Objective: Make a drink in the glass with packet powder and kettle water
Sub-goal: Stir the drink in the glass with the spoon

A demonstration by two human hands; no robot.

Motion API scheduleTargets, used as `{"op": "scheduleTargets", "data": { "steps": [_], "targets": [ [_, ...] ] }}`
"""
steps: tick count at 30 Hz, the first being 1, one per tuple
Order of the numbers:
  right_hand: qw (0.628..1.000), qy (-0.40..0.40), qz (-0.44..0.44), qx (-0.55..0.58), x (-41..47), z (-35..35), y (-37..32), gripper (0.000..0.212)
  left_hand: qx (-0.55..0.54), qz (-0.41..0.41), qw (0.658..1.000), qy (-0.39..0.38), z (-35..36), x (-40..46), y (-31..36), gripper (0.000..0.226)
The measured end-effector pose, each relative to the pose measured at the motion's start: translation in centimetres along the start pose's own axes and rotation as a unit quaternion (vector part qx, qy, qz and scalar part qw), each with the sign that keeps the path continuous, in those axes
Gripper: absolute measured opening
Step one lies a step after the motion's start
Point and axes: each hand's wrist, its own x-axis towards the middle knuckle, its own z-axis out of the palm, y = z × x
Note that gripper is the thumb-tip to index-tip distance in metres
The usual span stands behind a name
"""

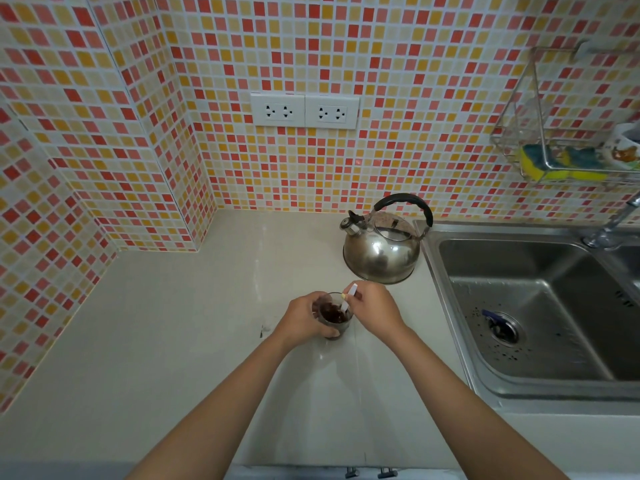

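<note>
A small clear glass (pixel 334 318) stands upright on the pale counter and holds a dark brown drink. My left hand (pixel 304 320) is wrapped around its left side. My right hand (pixel 374 311) pinches a thin white stick (pixel 348 299), maybe a spoon handle or a rolled packet, whose lower end dips into the drink. A steel kettle (pixel 382 251) with a black handle sits behind the glass, beside the sink, with its spout pointing left.
A steel sink (pixel 540 306) takes up the right side, with a tap (pixel 613 223) at its back. A wire rack (pixel 568 147) with sponges hangs on the tiled wall. Two socket plates (pixel 304 110) sit above the counter (pixel 173 323).
</note>
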Motion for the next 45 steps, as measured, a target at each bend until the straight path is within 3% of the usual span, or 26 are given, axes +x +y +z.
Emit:
{"op": "scheduleTargets", "data": {
  "steps": [5,10,16,21,26,29,34,39,42,45],
  "targets": [
    [0.998,-0.049,-0.021,0.033,-0.5,0.3,-0.9,0.018,0.002,-0.003,1.0,-0.002,-0.1,0.1,-0.2,0.061],
    [0.999,-0.025,-0.014,-0.024,-0.2,-0.6,-1.0,0.018,0.004,-0.006,1.0,-0.008,-0.1,0.1,-0.1,0.062],
    [0.996,-0.075,-0.033,0.025,-0.6,0.0,-1.8,0.016,0.013,-0.006,1.0,-0.011,-0.2,0.0,0.2,0.064],
    [0.999,-0.046,-0.008,-0.013,-0.1,-0.8,-1.4,0.022,0.015,-0.009,1.0,-0.009,-0.3,-0.2,0.3,0.067],
    [0.996,-0.053,0.006,0.075,-0.9,0.1,-1.6,0.013,0.023,-0.002,1.0,-0.009,-0.2,-0.2,0.3,0.062],
    [0.999,-0.037,-0.014,0.037,-0.8,0.0,-1.5,0.018,0.02,-0.001,1.0,-0.01,-0.2,-0.2,0.3,0.062],
    [0.998,-0.047,0.032,0.031,-0.9,-0.1,-1.3,0.018,0.021,0.0,1.0,-0.01,-0.3,-0.1,0.2,0.058],
    [0.999,-0.043,-0.005,0.028,-0.9,0.7,-1.8,0.019,0.026,0.006,1.0,-0.01,-0.2,-0.2,0.2,0.059],
    [0.999,-0.036,0.023,-0.001,-0.4,0.2,-1.5,0.018,0.019,-0.002,1.0,-0.006,-0.2,-0.1,0.2,0.063],
    [0.996,-0.035,0.066,0.045,-0.2,0.0,-1.4,0.022,0.02,-0.002,1.0,-0.01,-0.1,-0.1,0.2,0.062]
  ]
}}
